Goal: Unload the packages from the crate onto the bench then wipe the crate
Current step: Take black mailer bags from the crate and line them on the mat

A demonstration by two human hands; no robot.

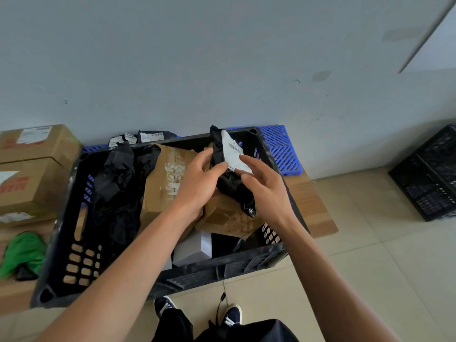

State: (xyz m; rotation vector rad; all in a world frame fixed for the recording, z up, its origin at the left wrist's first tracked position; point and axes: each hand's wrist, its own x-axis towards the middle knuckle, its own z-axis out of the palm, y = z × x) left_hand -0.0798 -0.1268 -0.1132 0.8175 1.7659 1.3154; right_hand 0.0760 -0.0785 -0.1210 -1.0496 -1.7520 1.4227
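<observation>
Both hands are on one black poly-bag parcel (229, 174), held up over the far right part of the black crate (74, 213). The left hand (197, 183) has its thumb and fingers curled round the parcel's left edge; the right hand (264, 191) supports it from the right, fingers bent against the white label, thumb side hidden, so its grip looks like a light pinch rather than a full clasp.

To do this step well, I would say lift the parcel clear above the crate's rim before swinging it sideways, since the soft bag droops at its lower end and could snag on the wall. One firm hand would probably carry it, freeing the other.

Still inside the crate: a large cardboard box (167, 178) in the middle, a smaller taped box (227, 218) under the hands, a crumpled black bag (116, 183) on the crate's left side and a white box (195, 248) near its front wall. So unloading is far from finished.

Left of the crate on the desk (311, 203) stand stacked cartons (32, 174), with a green cloth (23, 253) in front of them. Behind the crate lie two small parcels (145, 137) and a blue grid panel (281, 149). Free space on the desk looks tight.
</observation>
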